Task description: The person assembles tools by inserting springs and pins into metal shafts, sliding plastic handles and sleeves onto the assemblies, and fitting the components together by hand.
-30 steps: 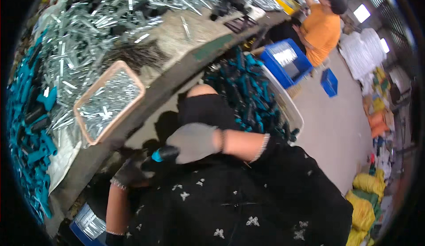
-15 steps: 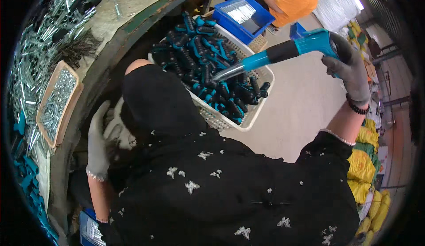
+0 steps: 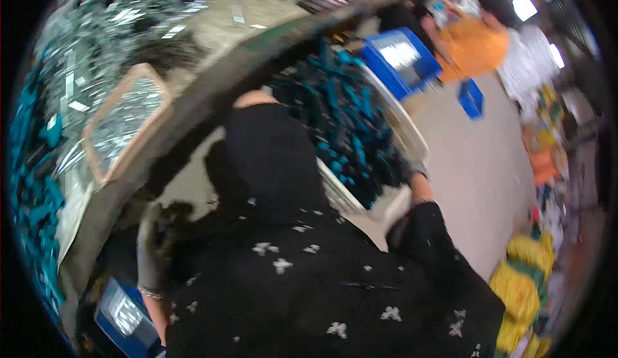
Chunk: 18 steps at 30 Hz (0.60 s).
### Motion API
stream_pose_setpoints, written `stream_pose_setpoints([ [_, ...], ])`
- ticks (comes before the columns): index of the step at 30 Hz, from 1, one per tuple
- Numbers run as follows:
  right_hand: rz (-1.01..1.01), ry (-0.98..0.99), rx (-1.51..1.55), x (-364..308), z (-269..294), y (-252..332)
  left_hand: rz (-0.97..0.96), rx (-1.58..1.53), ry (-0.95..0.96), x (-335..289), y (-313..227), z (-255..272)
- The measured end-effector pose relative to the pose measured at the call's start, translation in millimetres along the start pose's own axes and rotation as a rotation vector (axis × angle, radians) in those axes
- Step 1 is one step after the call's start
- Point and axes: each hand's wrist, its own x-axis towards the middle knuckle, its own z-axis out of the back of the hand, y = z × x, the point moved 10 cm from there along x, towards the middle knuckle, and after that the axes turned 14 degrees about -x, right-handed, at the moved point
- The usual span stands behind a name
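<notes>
My right hand [image 3: 416, 170], in a grey glove, is at the near right edge of a white plastic basket [image 3: 420, 140]. Its fingers are blurred and partly hidden, so what they hold, if anything, cannot be made out. Heaped in the basket are many teal and black handle-like pieces [image 3: 347, 120]. My left hand [image 3: 152, 242], in a pale glove, hangs low beside the workbench [image 3: 193, 94]. Blur and shadow hide its fingers.
Shiny metal pieces [image 3: 129, 13] cover the bench, with a pink tray [image 3: 164, 87] of small metal parts. Blue bins [image 3: 367, 52] [image 3: 106, 319] stand beyond the basket and at lower left. A person in orange [image 3: 473, 46] sits beyond; yellow sacks [image 3: 521, 287] lie at right.
My right hand has swung down and left from the upper right to the basket's edge. The long teal and black piece it held no longer shows. The whole view has shifted and blurred.
</notes>
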Motion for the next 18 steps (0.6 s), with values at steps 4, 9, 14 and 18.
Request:
stream_pose_setpoints([
  [4, 0.371, -0.351, -0.591, 46.3, 23.2, -81.2, -0.007, -0.066, 0.008, -1.9, 4.0, 1.8],
  [9, 0.721, -0.462, 0.166, -135.1, 218.1, 199.4, -0.013, 0.090, 0.021, -23.6, -14.5, 2.0],
  [14, 1.348, -0.542, 0.434, -244.9, 310.7, 416.5, 0.042, 0.024, 0.025, -12.8, -33.1, 10.0],
  [18, 1.548, -0.429, 0.182, -291.9, 317.9, 564.6, 0.001, 0.134, -0.027, -20.4, -28.2, 31.3],
])
